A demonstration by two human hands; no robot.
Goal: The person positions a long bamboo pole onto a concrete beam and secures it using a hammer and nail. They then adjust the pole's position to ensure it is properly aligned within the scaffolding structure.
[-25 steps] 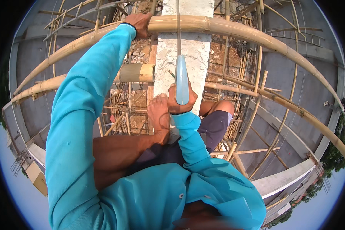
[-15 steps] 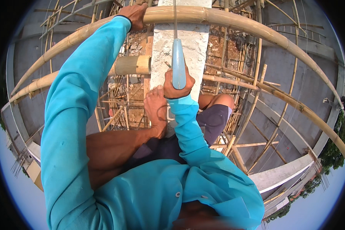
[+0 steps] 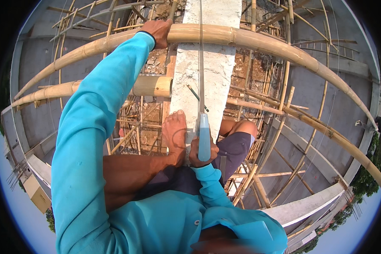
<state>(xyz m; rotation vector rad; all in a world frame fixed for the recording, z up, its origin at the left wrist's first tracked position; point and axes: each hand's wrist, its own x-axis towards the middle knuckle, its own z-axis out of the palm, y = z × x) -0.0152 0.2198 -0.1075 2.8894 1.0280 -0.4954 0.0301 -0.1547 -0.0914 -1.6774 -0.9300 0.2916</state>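
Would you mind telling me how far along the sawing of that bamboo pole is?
Done: nothing visibly cut through; the long bamboo pole looks whole. In hand: the left hand grips the pole, the right hand holds the handsaw by its pale blue handle, blade lying across the pole. Left: the cut itself; its depth cannot be told.

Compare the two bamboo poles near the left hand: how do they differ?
The long bamboo pole crosses in front of the concrete column and continues both ways; the left hand grips it. The cut bamboo pole lies lower, ends at the column showing its round end, and no hand touches it. Both are tan bamboo.
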